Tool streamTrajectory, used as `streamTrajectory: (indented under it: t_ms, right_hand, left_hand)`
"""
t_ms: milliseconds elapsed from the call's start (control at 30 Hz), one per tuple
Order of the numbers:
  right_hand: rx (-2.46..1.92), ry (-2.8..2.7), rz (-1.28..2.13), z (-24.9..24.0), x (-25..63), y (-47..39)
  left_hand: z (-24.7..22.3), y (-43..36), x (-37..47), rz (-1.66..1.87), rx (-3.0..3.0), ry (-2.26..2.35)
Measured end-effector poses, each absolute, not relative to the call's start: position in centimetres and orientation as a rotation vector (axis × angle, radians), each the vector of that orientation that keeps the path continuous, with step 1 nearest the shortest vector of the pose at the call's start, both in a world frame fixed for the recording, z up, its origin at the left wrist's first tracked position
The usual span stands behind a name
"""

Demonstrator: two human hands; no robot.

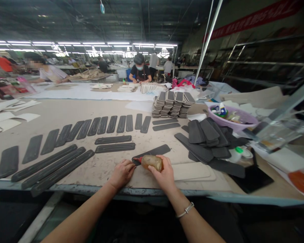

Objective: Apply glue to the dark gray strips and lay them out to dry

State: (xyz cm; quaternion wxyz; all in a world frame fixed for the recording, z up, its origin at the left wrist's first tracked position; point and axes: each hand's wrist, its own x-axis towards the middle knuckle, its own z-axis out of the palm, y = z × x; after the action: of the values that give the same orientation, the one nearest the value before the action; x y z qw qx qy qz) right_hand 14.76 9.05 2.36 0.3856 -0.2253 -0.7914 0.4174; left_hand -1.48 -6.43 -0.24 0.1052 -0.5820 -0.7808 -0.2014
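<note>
My right hand is wrapped round a squeeze bottle of yellowish-brown liquid. The bottle lies tipped to the left, its red nozzle over the left end of a dark grey strip. At that same end, my left hand has its fingers bent and pressed together on the strip's edge; the fingertips are partly hidden. Beyond it, two dark strips lie crosswise with shiny lines along their edges. A curved row of dark rounded pieces bears similar shiny outlines.
Longer dark strips lie at the left, one over the table's front edge. Loose dark pieces are heaped at the right, near a purple basin. Stacked pieces stand behind. Pale panels lie beside my right hand. Co-workers sit beyond.
</note>
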Motion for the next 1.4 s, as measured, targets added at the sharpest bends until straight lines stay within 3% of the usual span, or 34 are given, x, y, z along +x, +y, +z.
streamTrajectory:
  t_ms: [933, 1400]
  right_hand:
    - [-0.999, -1.820, 0.649, 2.0, 18.5, 17.4]
    - [-0.600, -1.962, 1.087, 2.5, 15.9, 9.8]
  left_hand:
    - [-0.2, -6.2, -1.8, -0.581, -1.717, -2.272]
    - [-0.6, -6.3, -1.7, -0.621, -1.696, -2.266]
